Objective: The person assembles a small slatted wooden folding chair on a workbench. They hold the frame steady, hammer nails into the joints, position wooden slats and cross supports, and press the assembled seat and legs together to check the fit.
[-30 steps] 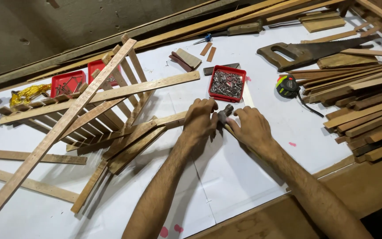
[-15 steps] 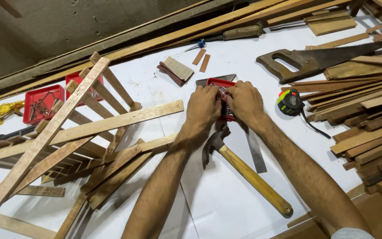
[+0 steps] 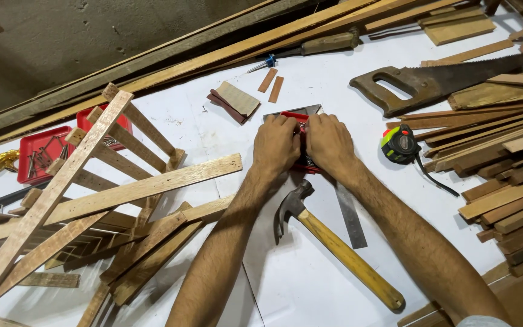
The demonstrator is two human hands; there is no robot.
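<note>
Both the left hand [image 3: 275, 145] and right hand [image 3: 329, 144] rest fingers-down on a small red tray [image 3: 303, 162] at mid-worktop; whether they grip it I cannot tell. A hammer [image 3: 334, 245] lies at the tray's 6 o'clock, a tape measure [image 3: 399, 144] at 3 o'clock.

Both hands, left [image 3: 275, 145] and right [image 3: 329, 144], rest side by side on a red tray [image 3: 301, 140]. A hammer [image 3: 334, 245] lies just below it, a saw [image 3: 449, 79] upper right.
</note>
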